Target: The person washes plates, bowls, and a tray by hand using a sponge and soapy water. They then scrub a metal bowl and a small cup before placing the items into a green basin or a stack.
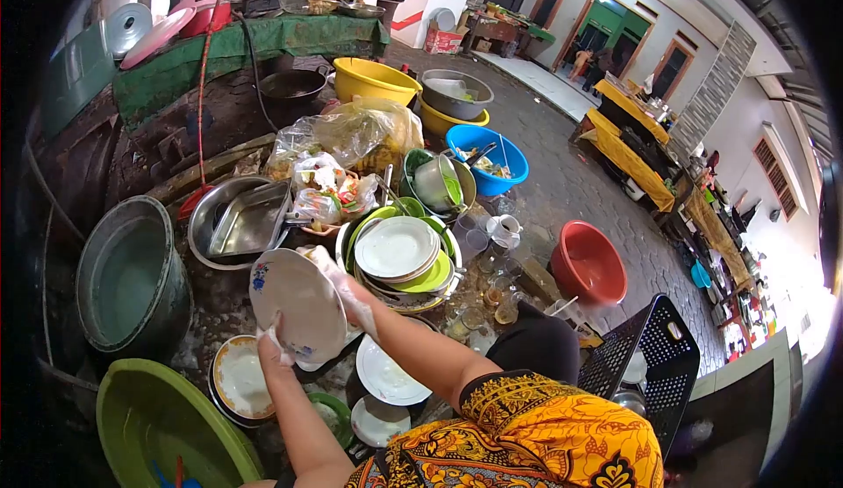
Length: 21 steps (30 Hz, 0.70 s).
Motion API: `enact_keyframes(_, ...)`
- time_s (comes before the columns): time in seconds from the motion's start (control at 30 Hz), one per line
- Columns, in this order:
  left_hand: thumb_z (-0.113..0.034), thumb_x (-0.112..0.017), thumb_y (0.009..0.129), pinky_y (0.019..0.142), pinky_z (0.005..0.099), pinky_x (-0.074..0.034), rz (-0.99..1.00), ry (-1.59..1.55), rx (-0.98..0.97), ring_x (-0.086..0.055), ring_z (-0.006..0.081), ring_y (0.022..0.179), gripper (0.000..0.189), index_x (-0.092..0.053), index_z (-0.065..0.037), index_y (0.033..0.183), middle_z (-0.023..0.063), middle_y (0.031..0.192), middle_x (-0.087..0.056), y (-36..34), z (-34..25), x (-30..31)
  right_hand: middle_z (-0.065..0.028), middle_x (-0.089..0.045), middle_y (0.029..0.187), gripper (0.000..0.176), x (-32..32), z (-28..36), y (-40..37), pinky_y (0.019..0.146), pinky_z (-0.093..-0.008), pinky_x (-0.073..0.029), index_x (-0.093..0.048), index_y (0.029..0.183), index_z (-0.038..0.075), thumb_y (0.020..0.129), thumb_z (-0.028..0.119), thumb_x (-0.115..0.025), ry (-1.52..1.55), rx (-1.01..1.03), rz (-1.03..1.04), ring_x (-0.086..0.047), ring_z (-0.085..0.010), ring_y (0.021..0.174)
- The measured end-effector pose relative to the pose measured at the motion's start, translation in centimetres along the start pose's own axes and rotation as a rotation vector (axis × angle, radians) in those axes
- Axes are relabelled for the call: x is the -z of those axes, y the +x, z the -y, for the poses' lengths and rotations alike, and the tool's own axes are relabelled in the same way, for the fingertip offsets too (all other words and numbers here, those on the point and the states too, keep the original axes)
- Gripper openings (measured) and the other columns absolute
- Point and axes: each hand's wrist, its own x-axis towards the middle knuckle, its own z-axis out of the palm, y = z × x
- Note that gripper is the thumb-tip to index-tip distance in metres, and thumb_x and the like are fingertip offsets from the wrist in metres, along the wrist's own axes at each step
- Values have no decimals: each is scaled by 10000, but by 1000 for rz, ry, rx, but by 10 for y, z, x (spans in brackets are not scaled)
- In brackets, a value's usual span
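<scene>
A white plate (294,299) with blue flower prints near its rim is held up, tilted, in front of me. My left hand (276,348) is closed on its lower edge, thumb over the face. Along the right rim lies my right hand (347,293), covered in white suds; its fingers are partly hidden, and whether a sponge is in them does not show. Just beyond stands a stack of white plates (398,247) on green ones in a large basin. Below the held plate are a stack of orange-rimmed plates (243,377) and a sudsy white plate (386,374).
At left stand a dark tub of water (127,269) and a green tub (167,427). Steel pans (250,216) lie ahead. Glasses (492,299), a red basin (590,262) and a black crate (645,356) are to the right. A blue basin (514,159) stands farther off.
</scene>
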Motion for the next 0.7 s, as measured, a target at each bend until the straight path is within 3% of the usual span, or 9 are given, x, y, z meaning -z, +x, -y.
enact_keyframes(0.03,-31,-588,726,780,370,-445,-52,-24,-3,-523,246,919,455,-432,-35,1153,93,1063,-520,7,14,4,-73,-581,871,306,23,-20,13,665,-295,-458,-539,1000,60,838,312,-475,80,-126,-63,-557,-151,733)
enact_keyframes(0.13,-53,-570,745,795,389,-439,-83,-87,8,-518,245,939,425,-443,-50,1150,88,1068,-522,25,35,22,-76,-585,878,278,29,-36,4,639,-289,-461,-552,976,53,823,281,-508,83,-58,91,-560,-143,721)
enact_keyframes(0.2,-77,-561,758,823,387,-422,-3,-248,209,-511,239,955,413,-445,-58,1154,84,1063,-527,28,31,30,-77,-583,892,263,23,-30,-1,653,-297,-463,-550,980,52,818,256,-512,38,-76,38,-561,-149,737)
enact_keyframes(0.3,-105,-562,762,831,379,-413,29,-227,302,-510,245,952,417,-442,-57,1158,82,1045,-537,23,23,34,-88,-583,886,225,28,-29,5,682,-311,-473,-541,983,41,806,176,-508,-50,-39,-9,-568,-168,750)
enact_keyframes(0.4,-118,-571,758,808,379,-425,30,-87,178,-519,251,934,415,-447,-48,1148,91,1043,-539,23,39,32,-99,-586,855,223,34,-28,24,653,-307,-470,-550,974,29,811,172,-496,186,29,-146,-567,-172,719)
enact_keyframes(0.53,-121,-576,754,799,376,-428,11,-117,186,-518,253,934,418,-447,-40,1144,98,1051,-536,30,47,22,-95,-585,835,215,37,-38,17,604,-306,-452,-575,897,26,828,202,-472,-120,-31,-118,-558,-163,708)
enact_keyframes(0.6,-105,-577,751,797,376,-430,-1,-154,229,-527,250,918,415,-451,-44,1142,98,1049,-538,26,34,16,-73,-584,820,216,27,-39,6,568,-295,-447,-580,883,64,834,239,-465,-71,9,-121,-547,-149,676)
enact_keyframes(0.67,-104,-576,751,789,375,-432,-7,-145,263,-533,252,902,410,-454,-39,1137,96,1041,-542,20,21,17,-46,-584,809,226,34,-39,7,545,-294,-442,-580,911,103,838,277,-456,-274,-220,-234,-537,-143,651)
enact_keyframes(0.7,-103,-576,751,781,375,-435,-13,-131,299,-539,254,886,404,-458,-34,1132,95,1033,-546,18,18,20,-1,-533,592,259,49,-52,25,352,-294,-364,-579,889,91,840,312,-453,-210,-125,-250,-495,-131,438)
